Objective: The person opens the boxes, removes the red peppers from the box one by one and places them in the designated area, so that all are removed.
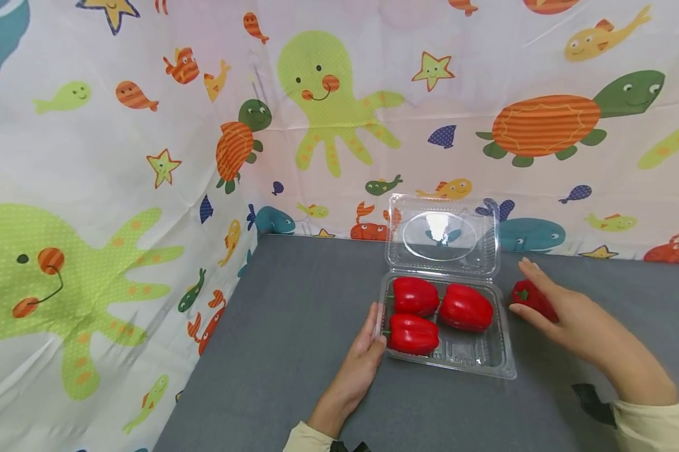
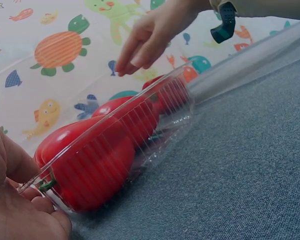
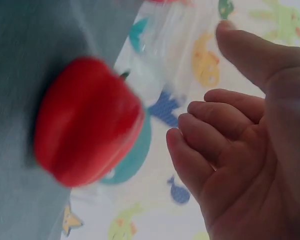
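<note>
A clear plastic clamshell container (image 1: pixel 475 358) lies with its lid (image 1: pixel 442 235) raised at the back. Inside its base are three red bell peppers, one at the back left (image 1: pixel 415 296), one at the front left (image 1: pixel 413 334) and one on the right (image 1: pixel 466 307). My left hand (image 1: pixel 358 361) grips the container's left rim between thumb and fingers, close to a green stem in the left wrist view. Another red bell pepper (image 3: pixel 87 122) sits on the table right of the container. Over it hovers my right hand (image 1: pixel 571 320), fingers extended, with a gap to the pepper in the right wrist view.
A grey cloth-covered table (image 1: pixel 294 326) lies beneath everything. Behind it and along the left hangs a white curtain (image 1: pixel 368 144) printed with sea animals; the lid stands close to its back part. A dark strap (image 2: pixel 224 25) is on the right wrist.
</note>
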The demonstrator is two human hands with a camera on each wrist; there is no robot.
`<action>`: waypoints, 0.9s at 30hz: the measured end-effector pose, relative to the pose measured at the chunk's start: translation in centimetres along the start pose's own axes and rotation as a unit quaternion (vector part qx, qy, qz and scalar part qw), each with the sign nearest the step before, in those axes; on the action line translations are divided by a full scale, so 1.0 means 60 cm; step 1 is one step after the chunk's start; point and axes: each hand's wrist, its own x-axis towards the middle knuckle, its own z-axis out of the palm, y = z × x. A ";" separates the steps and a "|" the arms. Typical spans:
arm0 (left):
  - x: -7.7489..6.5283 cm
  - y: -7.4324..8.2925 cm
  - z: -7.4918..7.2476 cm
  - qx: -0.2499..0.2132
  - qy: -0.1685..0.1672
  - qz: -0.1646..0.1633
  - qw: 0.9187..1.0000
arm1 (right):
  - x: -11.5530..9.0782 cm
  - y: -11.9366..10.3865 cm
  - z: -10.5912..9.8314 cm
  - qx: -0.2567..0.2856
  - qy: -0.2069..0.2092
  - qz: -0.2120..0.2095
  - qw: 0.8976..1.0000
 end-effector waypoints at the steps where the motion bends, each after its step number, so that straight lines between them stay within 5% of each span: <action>1: 0.000 0.000 0.001 0.000 0.001 0.000 1.000 | 0.000 -0.007 0.001 0.006 0.003 -0.009 1.000; 18: -0.001 0.003 0.003 0.008 0.012 0.000 1.000 | 0.019 -0.078 0.045 0.019 0.006 -0.110 0.994; 27: 0.001 0.000 0.002 0.011 0.017 -0.005 1.000 | 0.031 -0.085 0.070 0.018 0.004 -0.100 0.995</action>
